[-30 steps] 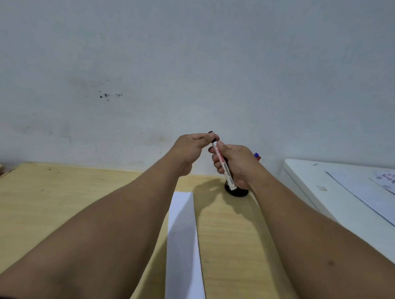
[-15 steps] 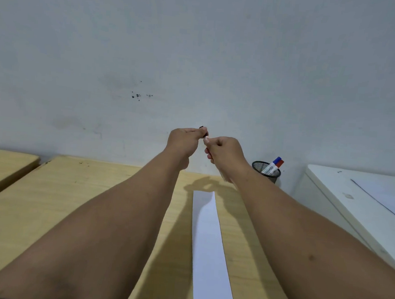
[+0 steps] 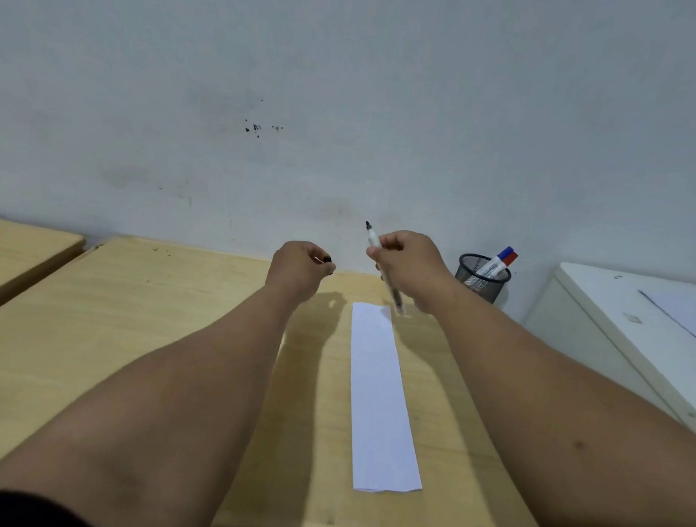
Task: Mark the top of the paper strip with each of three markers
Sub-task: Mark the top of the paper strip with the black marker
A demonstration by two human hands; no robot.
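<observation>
Right hand fisted around uncapped white marker, black tip up, above far end of white paper strip lying on light wooden table. Left hand pinching small black cap, raised beside.

The table is pale yellow-tan wood with a faint lengthwise grain. The strip on it is plain white, with a bluish cast in the shade. The marker has a white barrel, a black tip, and a dark lower end that is blurred. The cap is black. The cup is black wire mesh; of the two markers in it, both white-bodied, one has a blue cap and the other a red one. The wall is grey-white, mottled, with small black specks. The cabinet to the right is off-white. A sleeve at the lower left is black.
</observation>
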